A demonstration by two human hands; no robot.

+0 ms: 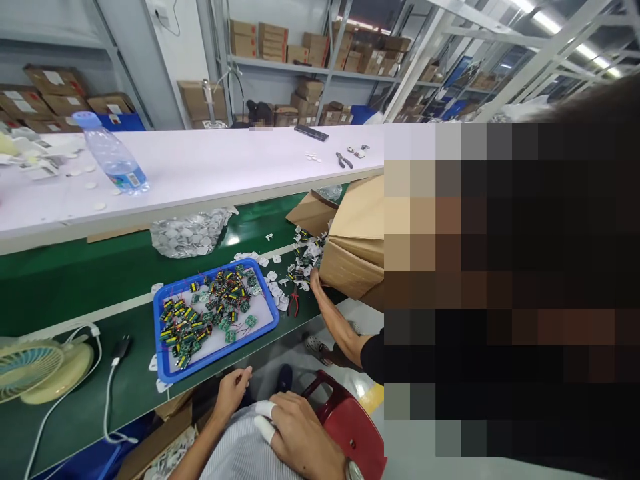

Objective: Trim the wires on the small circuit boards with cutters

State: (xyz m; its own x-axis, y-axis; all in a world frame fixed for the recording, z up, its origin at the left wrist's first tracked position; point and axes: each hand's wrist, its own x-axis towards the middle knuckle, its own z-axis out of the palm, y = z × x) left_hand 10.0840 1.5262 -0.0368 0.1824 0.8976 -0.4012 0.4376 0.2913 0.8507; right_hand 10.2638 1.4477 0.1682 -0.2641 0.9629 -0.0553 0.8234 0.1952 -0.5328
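Observation:
My left hand [233,392] hovers just off the table's front edge with its fingers curled together, and nothing shows in it. Against my striped shirt [235,437] lies my right hand [303,430], fingers stretched out, two of them in white finger cots [265,420]. It holds nothing. Nearest to both hands is a blue tray [220,370] on the green table. Small green circuit boards [230,300] with yellow-and-black components and red wires are heaped in it. Right of the tray lie red-handled pliers [293,303] among loose white plastic pieces [273,275].
At right, a co-worker's arm [340,323] reaches under a tilted cardboard box [355,247] with boards and white parts at its mouth. A red stool [350,427] stands below. A fan [55,367], a plug [121,348], a bag of white parts [190,235] and a bottle [113,157] are left.

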